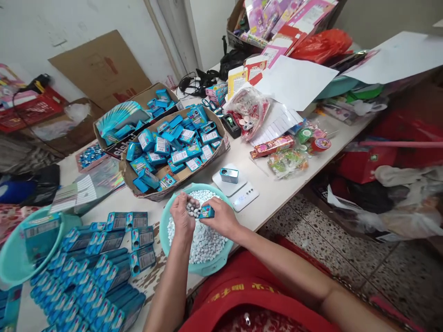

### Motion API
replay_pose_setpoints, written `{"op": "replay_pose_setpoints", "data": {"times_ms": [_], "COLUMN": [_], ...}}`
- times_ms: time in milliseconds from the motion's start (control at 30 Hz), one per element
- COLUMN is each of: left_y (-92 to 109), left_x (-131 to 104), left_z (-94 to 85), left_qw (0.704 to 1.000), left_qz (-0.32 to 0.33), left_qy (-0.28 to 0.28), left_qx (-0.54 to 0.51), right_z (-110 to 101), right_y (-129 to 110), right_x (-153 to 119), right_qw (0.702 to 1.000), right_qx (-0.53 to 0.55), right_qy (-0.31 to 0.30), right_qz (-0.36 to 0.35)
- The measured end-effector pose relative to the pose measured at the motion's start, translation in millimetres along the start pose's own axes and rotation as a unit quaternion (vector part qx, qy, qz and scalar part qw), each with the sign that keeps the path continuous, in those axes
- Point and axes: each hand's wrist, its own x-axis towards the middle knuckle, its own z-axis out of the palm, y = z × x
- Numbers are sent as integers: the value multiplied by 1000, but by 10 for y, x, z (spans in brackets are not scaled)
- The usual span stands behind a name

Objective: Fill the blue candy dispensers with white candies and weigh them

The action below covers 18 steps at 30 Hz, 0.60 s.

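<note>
Over a turquoise basin (209, 268) full of small white pellets (207, 244), my left hand (182, 213) is cupped round a handful of the pellets. My right hand (221, 216) grips a small blue box (206, 211), its end close to the pellets in my left hand. Just behind the basin, another small box (229, 174) lies on a white scale (245, 196). Rows of blue boxes (93, 286) cover the table to the left of my left arm.
Behind the basin, a cardboard carton (159, 196) holds many blue boxes, with a second carton (114, 150) beyond it. Another turquoise basin (10, 267) stands far left. Bagged candy (287, 162), papers (294, 80) and packaging lie to the right.
</note>
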Motion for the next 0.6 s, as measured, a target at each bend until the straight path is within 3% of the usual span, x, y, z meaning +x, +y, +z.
{"op": "replay_pose_setpoints", "data": {"times_ms": [300,600], "left_y": [121,76], "left_x": [13,-16], "left_z": [-38,-103], "left_qw": [999,995], "left_qz": [-3,-9], "left_qy": [-51,-94], "left_qx": [0,-7], "right_z": [92,135], "right_y": [-124,-140], "right_x": [-114,-185], "right_qw": [995,992], "right_qx": [66,78], "right_qy": [67,72], "right_qz": [31,68]}}
